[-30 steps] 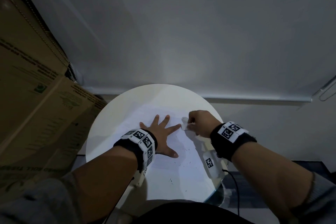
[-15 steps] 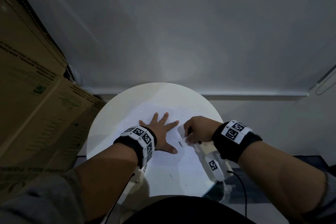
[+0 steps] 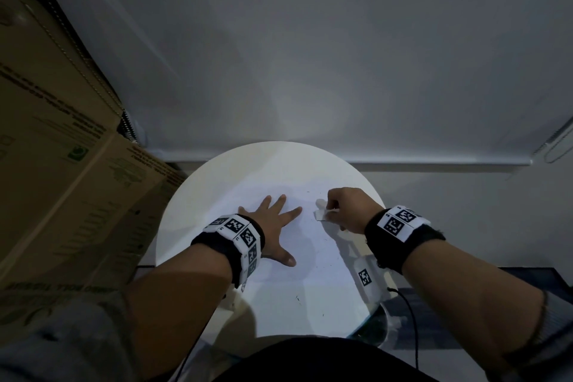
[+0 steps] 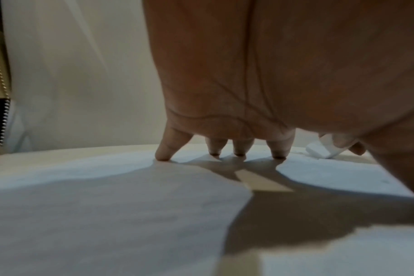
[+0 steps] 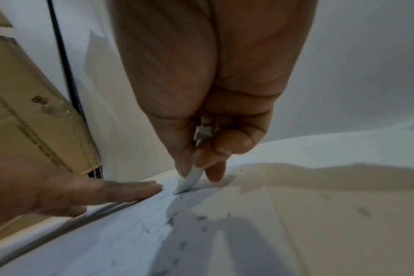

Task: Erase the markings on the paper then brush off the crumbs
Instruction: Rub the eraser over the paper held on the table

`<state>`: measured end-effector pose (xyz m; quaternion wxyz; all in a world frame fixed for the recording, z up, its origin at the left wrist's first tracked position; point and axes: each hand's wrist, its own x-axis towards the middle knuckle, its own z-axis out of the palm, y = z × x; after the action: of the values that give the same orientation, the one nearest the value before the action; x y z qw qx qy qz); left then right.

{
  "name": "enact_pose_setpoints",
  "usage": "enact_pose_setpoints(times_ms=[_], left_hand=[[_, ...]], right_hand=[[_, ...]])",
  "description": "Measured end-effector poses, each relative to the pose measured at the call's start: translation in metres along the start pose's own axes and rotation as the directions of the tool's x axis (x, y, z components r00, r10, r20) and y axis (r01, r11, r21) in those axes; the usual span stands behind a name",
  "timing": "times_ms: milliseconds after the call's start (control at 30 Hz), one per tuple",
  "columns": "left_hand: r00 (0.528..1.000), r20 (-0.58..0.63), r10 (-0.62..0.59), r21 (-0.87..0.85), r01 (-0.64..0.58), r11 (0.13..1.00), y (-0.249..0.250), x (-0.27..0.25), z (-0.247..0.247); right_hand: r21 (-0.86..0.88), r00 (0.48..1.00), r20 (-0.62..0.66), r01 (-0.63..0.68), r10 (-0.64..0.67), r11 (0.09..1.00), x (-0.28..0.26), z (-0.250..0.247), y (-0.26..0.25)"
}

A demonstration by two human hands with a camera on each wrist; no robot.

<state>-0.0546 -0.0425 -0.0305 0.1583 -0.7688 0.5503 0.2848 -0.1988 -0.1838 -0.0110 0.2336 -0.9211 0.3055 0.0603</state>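
Biggest thing in shot was the stack of brown printed cardboard boxes (image 3: 55,146) along the left, cut off by the frame edge, so no idea what was in them, and the print was too blurry to read. Next to them sat the round white worktop (image 3: 217,192), pushed up near a plain grey wall (image 3: 310,40).

On the worktop lay the white sheet of paper (image 3: 288,282). Its edges were honestly hard to pick out against the white top in the head view, and the person's arms covered part of it. The left hand (image 3: 273,226) was flat on the paper, fingers spread wide and straight; the left wrist view showed the fingertips (image 4: 163,156) pressing down on the sheet with the palm lifted a bit.

The right hand (image 3: 347,208) was just beside the left one, apart from it, with its grip pinched on a small white block eraser (image 3: 321,214). In the right wrist view the eraser (image 5: 189,180) was squeezed between thumb and fingers, tilted, with its bottom corner touching the paper close to the left hand's fingertip. Most of the eraser was hidden inside the fingers.

Tiny dark eraser crumbs (image 5: 170,220) were scattered over the paper below the eraser, plus a few specks further down the sheet. Couldn't tell whether any of those specks were pencil marks rather than crumbs, too small and blurry.

Both wrists wore black bands with black-and-white square marker tags (image 3: 400,222).
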Motion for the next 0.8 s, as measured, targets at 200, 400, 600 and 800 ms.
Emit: enact_pose_setpoints(times_ms=[200,400,600,800], left_hand=[[0.999,0.0,0.048,0.049,-0.048,0.998,-0.008,0.001,-0.012],[0.996,-0.031,0.081,0.002,-0.081,0.997,-0.001,0.001,0.002],[0.996,-0.032,0.078,-0.009,-0.078,0.997,-0.001,0.002,0.002],[0.997,-0.051,0.066,-0.025,-0.067,0.997,0.0,0.001,0.004]], right_hand=[[0.063,1.0,0.009,-0.004,0.003,0.998,0.004,0.005,0.0],[0.045,0.994,0.096,0.041,-0.046,0.998,0.001,0.003,-0.006],[-0.001,0.988,0.129,0.085,-0.084,0.996,0.004,0.0,-0.011],[0.003,0.946,0.305,0.113,-0.109,0.994,-0.002,0.002,-0.013]])
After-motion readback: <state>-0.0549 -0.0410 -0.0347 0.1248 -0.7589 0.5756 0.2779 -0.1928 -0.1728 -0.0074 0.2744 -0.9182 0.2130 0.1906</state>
